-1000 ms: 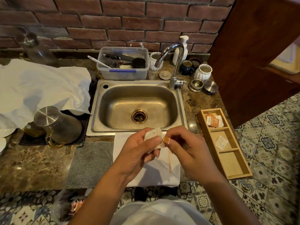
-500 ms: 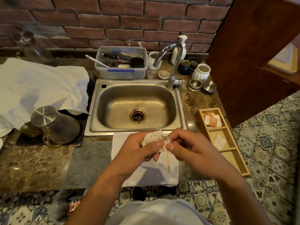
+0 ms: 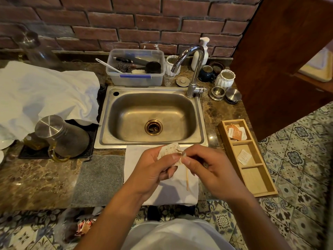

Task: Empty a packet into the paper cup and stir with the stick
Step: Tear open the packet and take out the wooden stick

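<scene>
A small white packet is pinched between both hands above a white napkin at the counter's front edge. My left hand holds its left side with thumb and fingers. My right hand grips its right corner. A thin wooden stick lies on the napkin beneath the hands, partly hidden. No paper cup is visible; my hands may cover it.
A steel sink with a tap lies just behind the napkin. A wooden tray with more packets sits at right, a grey mat and a glass jug at left. A white cloth covers the far left.
Both hands have stayed together on the packet, with the right fingers shifting their pinch on its right corner. The view has shifted slightly.
</scene>
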Demonstrator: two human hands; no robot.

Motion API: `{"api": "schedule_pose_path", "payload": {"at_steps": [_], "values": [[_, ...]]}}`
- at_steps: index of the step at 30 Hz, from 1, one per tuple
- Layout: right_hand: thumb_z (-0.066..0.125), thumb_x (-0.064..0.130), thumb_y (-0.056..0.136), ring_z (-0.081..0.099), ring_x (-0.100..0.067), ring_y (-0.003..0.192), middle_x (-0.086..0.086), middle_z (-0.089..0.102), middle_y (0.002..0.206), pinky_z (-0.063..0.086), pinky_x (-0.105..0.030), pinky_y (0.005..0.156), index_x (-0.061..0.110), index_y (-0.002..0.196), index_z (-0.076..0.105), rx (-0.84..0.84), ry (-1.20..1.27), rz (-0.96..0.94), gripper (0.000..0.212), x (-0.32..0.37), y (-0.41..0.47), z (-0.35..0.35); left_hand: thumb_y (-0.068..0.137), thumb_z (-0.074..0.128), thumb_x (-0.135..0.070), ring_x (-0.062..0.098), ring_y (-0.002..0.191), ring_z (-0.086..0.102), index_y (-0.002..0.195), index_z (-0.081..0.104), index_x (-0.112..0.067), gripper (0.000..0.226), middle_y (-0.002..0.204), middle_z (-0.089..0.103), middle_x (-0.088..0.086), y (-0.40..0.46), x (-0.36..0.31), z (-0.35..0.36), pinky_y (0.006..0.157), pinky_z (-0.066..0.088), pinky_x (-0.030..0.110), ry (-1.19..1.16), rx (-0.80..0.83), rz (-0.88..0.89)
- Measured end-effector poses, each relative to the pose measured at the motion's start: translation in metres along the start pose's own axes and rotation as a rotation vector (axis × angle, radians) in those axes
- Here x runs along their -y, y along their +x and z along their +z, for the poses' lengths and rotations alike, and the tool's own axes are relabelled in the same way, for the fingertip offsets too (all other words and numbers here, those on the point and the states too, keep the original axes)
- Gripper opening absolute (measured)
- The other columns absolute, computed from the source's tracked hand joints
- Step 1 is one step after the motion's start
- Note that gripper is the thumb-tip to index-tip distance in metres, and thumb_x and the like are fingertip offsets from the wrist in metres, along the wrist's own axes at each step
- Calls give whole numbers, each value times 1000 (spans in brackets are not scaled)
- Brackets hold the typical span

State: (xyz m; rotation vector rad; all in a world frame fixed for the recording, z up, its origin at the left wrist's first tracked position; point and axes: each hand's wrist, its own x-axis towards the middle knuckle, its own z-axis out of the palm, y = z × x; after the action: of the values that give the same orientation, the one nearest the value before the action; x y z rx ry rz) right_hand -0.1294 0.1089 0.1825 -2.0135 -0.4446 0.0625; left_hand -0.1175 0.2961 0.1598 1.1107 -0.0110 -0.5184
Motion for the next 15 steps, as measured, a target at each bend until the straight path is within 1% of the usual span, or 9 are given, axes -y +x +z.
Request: {"api": "schedule_pose_path", "payload": {"at_steps": [3, 4, 5, 6, 8, 9, 12, 13, 15], "values": [[59, 19, 99, 60, -1, 78, 18, 62, 86, 43, -15, 69, 13, 100, 71, -87, -115, -68, 14, 1, -2, 9, 84, 69, -21, 6, 39, 32, 72, 72, -19, 12, 45, 49, -3, -1, 0, -1, 57, 13, 40, -50, -29, -29], [58, 19, 99, 58, 2, 79, 17, 62, 88, 42, -13, 70, 12, 101, 71, -122, -148, -96, 15, 1, -2, 12, 84, 69, -20, 6, 38, 32, 72, 72, -17, 12, 45, 49, -3, -1, -1, -1, 58, 13, 40, -60, -31, -35], [57, 18, 99, 58, 1, 79, 13, 63, 88, 44, -15, 70, 11, 101, 71, -158, -176, -124, 16, 1, -2, 15, 82, 71, -21, 6, 38, 31, 72, 70, -16, 11, 44, 48, -2, -1, -2, -1, 57, 13, 39, -76, -31, -36], [56, 17, 99, 58, -5, 78, 7, 65, 86, 46, -20, 68, 9, 101, 72, -194, -209, -152, 17, 0, -2, 18, 81, 72, -23, 7, 38, 30, 73, 68, -14, 12, 44, 47, -2, -1, -4, 0, 57, 14, 38, -99, -30, -39], [56, 14, 99, 57, -17, 72, -2, 65, 81, 47, -30, 64, 6, 98, 72, -274, -293, -204, 17, -2, -2, 24, 82, 71, -19, 7, 38, 29, 71, 64, -11, 16, 43, 44, -1, 1, -6, 2, 52, 17, 32, -165, -25, -51], [56, 11, 98, 56, -19, 70, -4, 64, 78, 45, -31, 63, 5, 96, 72, -317, -323, -226, 17, -3, -1, 27, 84, 70, -17, 7, 37, 29, 69, 63, -11, 18, 42, 43, -1, 1, -7, 3, 48, 19, 28, -205, -15, -60], [57, 10, 98, 56, -18, 69, -5, 65, 77, 44, -27, 64, 2, 94, 74, -408, -310, -254, 18, -3, 1, 33, 86, 69, -15, 6, 36, 31, 67, 62, -10, 21, 44, 45, 0, 2, -9, 4, 44, 19, 23, -328, 25, -91], [57, 13, 98, 58, -17, 71, -3, 67, 79, 45, -25, 65, 4, 96, 73, -406, -289, -237, 19, -1, 2, 33, 86, 70, -16, 6, 36, 30, 68, 62, -10, 20, 45, 45, 0, 2, -10, 4, 44, 19, 24, -330, 26, -91], [55, 23, 100, 61, -10, 74, 6, 68, 83, 46, -20, 66, 14, 101, 71, -339, -211, -132, 18, 3, 2, 31, 89, 69, -16, 8, 38, 27, 71, 62, -9, 20, 45, 43, 0, 1, -11, 0, 46, 17, 27, -238, 0, -72]]}}
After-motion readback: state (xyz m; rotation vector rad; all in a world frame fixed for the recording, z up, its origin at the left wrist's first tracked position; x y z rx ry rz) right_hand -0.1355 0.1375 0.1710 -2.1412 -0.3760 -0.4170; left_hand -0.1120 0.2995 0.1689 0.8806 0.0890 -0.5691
